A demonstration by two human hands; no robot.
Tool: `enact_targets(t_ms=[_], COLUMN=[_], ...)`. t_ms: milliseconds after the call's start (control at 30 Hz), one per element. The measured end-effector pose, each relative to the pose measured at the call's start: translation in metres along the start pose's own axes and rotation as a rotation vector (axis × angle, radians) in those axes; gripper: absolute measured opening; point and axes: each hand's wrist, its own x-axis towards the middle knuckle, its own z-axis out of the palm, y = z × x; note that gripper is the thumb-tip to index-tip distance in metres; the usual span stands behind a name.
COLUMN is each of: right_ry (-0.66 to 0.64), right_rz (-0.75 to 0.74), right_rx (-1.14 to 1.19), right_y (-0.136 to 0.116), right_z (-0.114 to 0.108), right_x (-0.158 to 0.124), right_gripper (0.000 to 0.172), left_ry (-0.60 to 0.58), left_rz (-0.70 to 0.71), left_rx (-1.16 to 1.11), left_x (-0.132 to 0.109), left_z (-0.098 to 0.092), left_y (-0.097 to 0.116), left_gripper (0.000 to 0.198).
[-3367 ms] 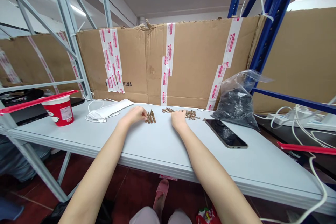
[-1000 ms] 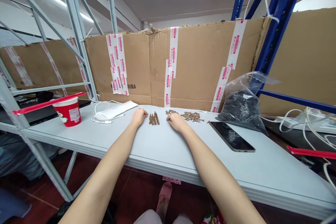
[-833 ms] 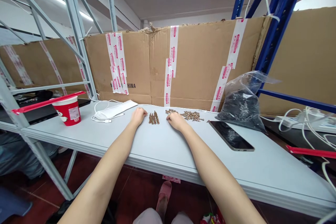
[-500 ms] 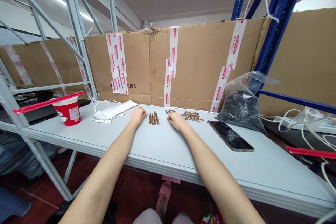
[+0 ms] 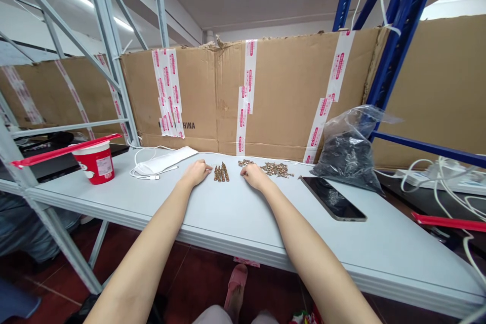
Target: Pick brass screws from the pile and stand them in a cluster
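Note:
Small brass-coloured metal pieces, which look like screws, stand in several short columns [image 5: 221, 172] on the table. Just left of these columns my left hand [image 5: 196, 172] rests on the tabletop, its fingers curled together; whether anything is in them is too small to see. My right hand [image 5: 255, 176] is on the other side, its thumb and fingers pinched. What the pinch holds, if anything, I cannot make out. Behind that hand lies a small cluster of loose pieces [image 5: 245, 162], and a larger loose heap [image 5: 277, 169] spreads to its right.
A phone [image 5: 334, 198] and a clear bag of dark material [image 5: 347, 154] are on the right. A red cup [image 5: 99, 166] and a white power strip [image 5: 165, 160] with a cable are on the left. Cardboard [image 5: 281, 96] walls the back of the grey table [image 5: 231, 223].
Both hands stay nearly where they were beside the columns. My left hand has shifted very slightly, its wrist a little lower. The view has tilted a touch.

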Motion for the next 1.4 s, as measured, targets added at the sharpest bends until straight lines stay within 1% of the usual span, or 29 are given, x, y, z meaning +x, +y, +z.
enact_targets(t_ms=[300,567,667,733,833,933,1000,1067,1133,1200,1300,1400], right_ry=[0.025,0.036,0.047,0.069,0.150,0.250,0.285,0.295,0.292,0.292,0.281,0.258], right_rz=[-0.035,-0.074,-0.071,-0.075,-0.066,-0.019,0.014,0.028,0.028,0.019,-0.010,-0.019], right_rx=[0.031,0.028,0.042,0.087,0.274,0.599,0.833,1.060,1.265,1.420,1.534,1.549], right_y=[0.005,0.009,0.011,0.010,0.004,-0.004,-0.008,-0.012,-0.015,-0.017,-0.023,-0.029], right_z=[0.006,0.010,0.011,0.011,0.010,0.007,0.004,0.001,-0.002,-0.004,-0.005,-0.006], right_x=[0.004,0.008,0.009,0.010,0.011,0.014,0.016,0.017,0.016,0.015,0.013,0.011], right_gripper=[0.034,0.031,0.028,0.025,0.020,0.017,0.016,0.016,0.015,0.013,0.015,0.020], left_ry=[-0.028,-0.030,0.017,0.085,0.250,0.446,0.517,0.532,0.521,0.510,0.522,0.558], left_rz=[0.036,0.027,0.020,0.026,0.057,0.136,0.233,0.337,0.425,0.486,0.524,0.520], left_rx=[0.043,0.062,0.065,0.065,0.063,0.083,0.098,0.114,0.137,0.165,0.211,0.235], left_x=[0.003,0.003,0.003,0.003,0.002,-0.002,-0.005,-0.008,-0.010,-0.009,-0.007,-0.005], left_z=[0.007,0.006,0.005,0.002,-0.005,-0.015,-0.022,-0.025,-0.026,-0.024,-0.019,-0.017], left_y=[-0.003,-0.001,0.000,0.002,0.010,0.025,0.037,0.047,0.054,0.059,0.062,0.063], left_gripper=[0.038,0.040,0.039,0.038,0.035,0.030,0.028,0.027,0.028,0.031,0.030,0.026])
